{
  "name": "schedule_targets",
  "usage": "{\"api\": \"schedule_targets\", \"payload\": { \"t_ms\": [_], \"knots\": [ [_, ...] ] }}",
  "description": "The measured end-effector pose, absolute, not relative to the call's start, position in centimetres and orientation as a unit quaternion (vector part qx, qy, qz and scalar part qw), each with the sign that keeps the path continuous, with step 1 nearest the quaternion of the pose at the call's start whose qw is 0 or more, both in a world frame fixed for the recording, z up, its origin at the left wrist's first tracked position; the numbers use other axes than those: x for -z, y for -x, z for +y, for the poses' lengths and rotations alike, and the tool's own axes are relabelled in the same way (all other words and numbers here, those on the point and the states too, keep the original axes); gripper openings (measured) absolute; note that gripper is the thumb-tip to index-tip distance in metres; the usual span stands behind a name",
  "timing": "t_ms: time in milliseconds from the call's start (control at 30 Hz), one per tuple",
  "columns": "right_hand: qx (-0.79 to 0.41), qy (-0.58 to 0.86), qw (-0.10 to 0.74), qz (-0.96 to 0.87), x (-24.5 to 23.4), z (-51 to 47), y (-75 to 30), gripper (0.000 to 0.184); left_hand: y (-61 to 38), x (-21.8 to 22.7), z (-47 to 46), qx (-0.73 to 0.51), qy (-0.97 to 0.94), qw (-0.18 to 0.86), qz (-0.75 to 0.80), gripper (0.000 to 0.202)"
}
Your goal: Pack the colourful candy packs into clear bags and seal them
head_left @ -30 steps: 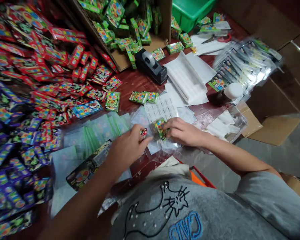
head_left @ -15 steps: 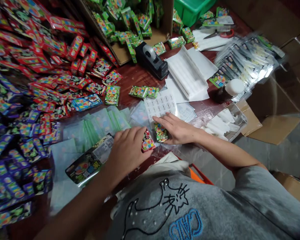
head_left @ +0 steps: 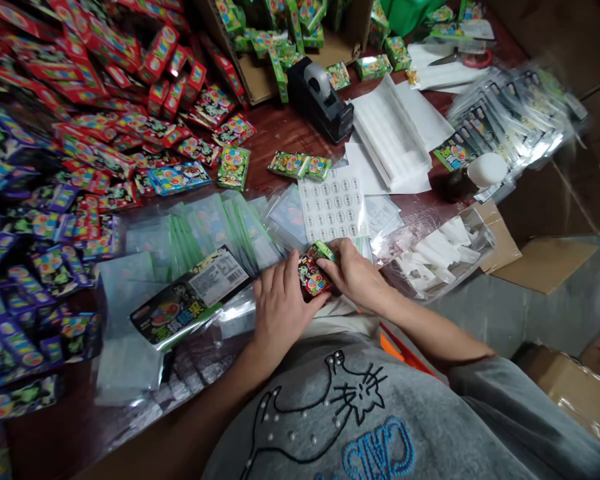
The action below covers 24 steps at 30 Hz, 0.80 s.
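The left fingers lie side by side against the left edge of a red box (head_left: 310,279), with the thumb below its near edge; the right fingers bend round its far right corner, thumb across its face. So the red box is held between the left hand (head_left: 281,307) and the right hand (head_left: 359,275), and a green box (head_left: 325,249) shows at its far edge, by the right fingers. Whether the boxes rest on the tabletop (head_left: 267,130) or are slightly raised, I cannot tell.

The step in hand looks like bringing the two boxes together and squaring them; the next move calls for level pressure from both sides so neither slips.

Both backs of the hands face up, close to the body. The left forearm rises from the lower left; the right slants in from the right. Just beyond lies a sticker sheet (head_left: 333,205); left, a black packet (head_left: 187,300).
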State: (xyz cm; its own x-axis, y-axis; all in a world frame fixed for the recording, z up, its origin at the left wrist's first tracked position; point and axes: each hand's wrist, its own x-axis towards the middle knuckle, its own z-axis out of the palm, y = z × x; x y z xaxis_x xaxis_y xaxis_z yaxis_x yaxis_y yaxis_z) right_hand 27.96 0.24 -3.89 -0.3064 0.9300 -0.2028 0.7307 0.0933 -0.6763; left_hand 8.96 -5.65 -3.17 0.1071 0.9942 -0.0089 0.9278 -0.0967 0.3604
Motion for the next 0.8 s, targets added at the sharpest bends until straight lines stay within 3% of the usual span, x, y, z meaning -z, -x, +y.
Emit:
{"api": "schedule_targets", "payload": {
  "t_ms": [133, 300, 400, 533, 700, 800],
  "knots": [
    [-0.286, 0.528, 0.102, -0.793, 1.8, 2.4, -31.2, 0.085, -7.0, 1.8, -6.1, -0.107, -0.758, 0.137, 0.628, 0.113],
    [-0.230, 0.228, 0.063, -0.944, 1.3, 7.5, -33.2, 0.110, -0.1, -0.8, -5.8, -0.035, -0.738, 0.098, 0.667, 0.133],
    [-0.266, 0.118, 0.046, -0.956, 3.6, 8.5, -31.7, 0.100, 4.3, -0.1, -5.5, -0.004, -0.723, 0.080, 0.686, 0.115],
    [-0.279, 0.063, 0.138, -0.948, 6.4, 7.7, -29.9, 0.075, 7.3, 2.1, -6.5, -0.042, -0.721, 0.079, 0.687, 0.094],
    [-0.222, 0.166, 0.290, -0.916, 6.2, 6.5, -28.2, 0.089, 5.8, 2.4, -9.0, -0.112, -0.761, 0.063, 0.636, 0.082],
    [-0.195, 0.178, 0.320, -0.910, 5.4, 5.8, -26.4, 0.089, 4.5, 2.0, -9.7, -0.131, -0.765, 0.061, 0.628, 0.082]
  ]
}}
